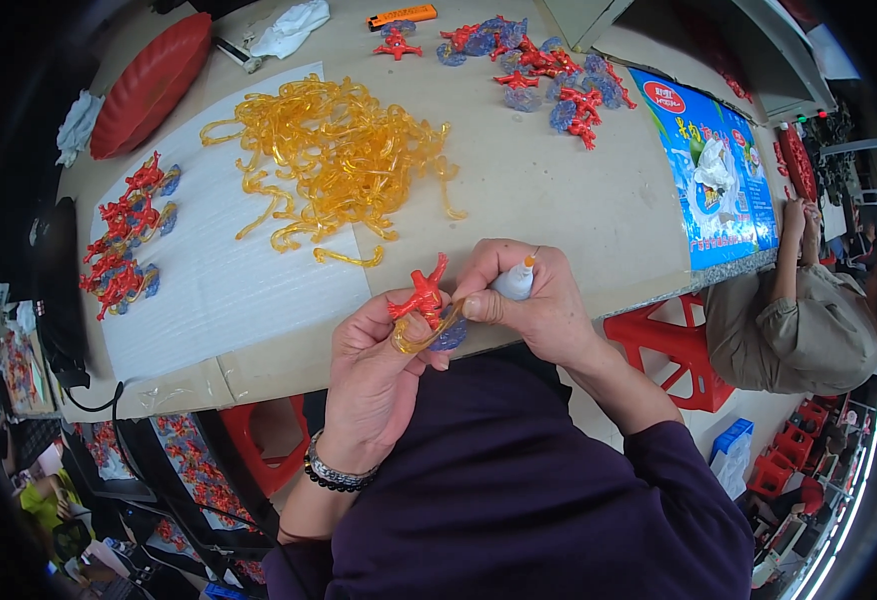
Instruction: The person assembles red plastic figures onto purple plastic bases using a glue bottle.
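Observation:
Near the table's front edge, my left hand (367,388) grips a small red plastic figure (423,298) with a clear blue base (449,337). A curled, clear yellow plastic piece (411,345) lies against the figure. The far end of that piece is pinched between the thumb and forefinger of my right hand (556,318). Tucked in the same right hand is a small white squeeze bottle (514,283), its orange tip pointing up. Beyond my hands, a heap of similar yellow pieces (334,150) covers part of a white sheet (224,330).
Red-and-blue figures (124,238) line the sheet's left side; more figures (574,90) cluster far right. At the back are a red dish (154,88), crumpled tissue (291,28) and an orange lighter (402,17). A blue printed sheet (694,200), red stool (674,345) and seated person (799,320) are right.

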### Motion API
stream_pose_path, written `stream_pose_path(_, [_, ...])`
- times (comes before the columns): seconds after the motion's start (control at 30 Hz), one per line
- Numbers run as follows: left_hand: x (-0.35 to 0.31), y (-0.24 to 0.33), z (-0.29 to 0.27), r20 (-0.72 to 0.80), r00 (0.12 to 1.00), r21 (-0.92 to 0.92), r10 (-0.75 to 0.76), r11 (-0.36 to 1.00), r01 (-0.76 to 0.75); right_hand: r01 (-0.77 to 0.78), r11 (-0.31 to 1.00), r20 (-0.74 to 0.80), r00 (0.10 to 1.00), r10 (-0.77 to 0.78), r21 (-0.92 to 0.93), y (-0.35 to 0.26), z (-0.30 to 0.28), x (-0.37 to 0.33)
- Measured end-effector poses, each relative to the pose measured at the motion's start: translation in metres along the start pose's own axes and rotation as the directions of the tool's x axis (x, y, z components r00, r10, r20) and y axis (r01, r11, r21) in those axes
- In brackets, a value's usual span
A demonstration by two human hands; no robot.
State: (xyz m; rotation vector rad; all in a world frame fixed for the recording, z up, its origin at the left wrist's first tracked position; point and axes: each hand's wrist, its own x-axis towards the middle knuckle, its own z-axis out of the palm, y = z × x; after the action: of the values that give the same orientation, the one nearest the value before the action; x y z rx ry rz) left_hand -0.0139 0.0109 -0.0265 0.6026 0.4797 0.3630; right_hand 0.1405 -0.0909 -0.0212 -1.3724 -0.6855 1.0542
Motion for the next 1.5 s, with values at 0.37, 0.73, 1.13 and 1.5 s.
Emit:
stream_pose_path(0.37, [0.002, 0.001, 0.002, 0.026, 0.999, -0.081, -0.034, 0.996, 0.036, 0.264, 0.961, -0.037, 0.963, -0.267, -0.083, 0.009, -0.003, -0.002])
stream_pose_path(0.73, [0.004, -0.005, 0.016, 0.047, 0.998, -0.301, -0.038, 0.952, 0.050, 0.532, 0.706, -0.034, 0.788, -0.615, -0.467, 0.003, 0.014, -0.006])
stream_pose_path(1.13, [0.005, -0.016, 0.008, 0.056, 0.995, -0.355, -0.080, 0.930, 0.095, 0.639, 0.486, 0.027, 0.621, -0.784, -0.596, 0.014, 0.009, -0.002])
stream_pose_path(1.5, [-0.006, 0.002, 0.008, 0.021, 1.000, -0.044, -0.009, 0.999, 0.010, 0.649, 0.317, 0.058, 0.487, -0.871, -0.692, 0.020, 0.000, 0.003])
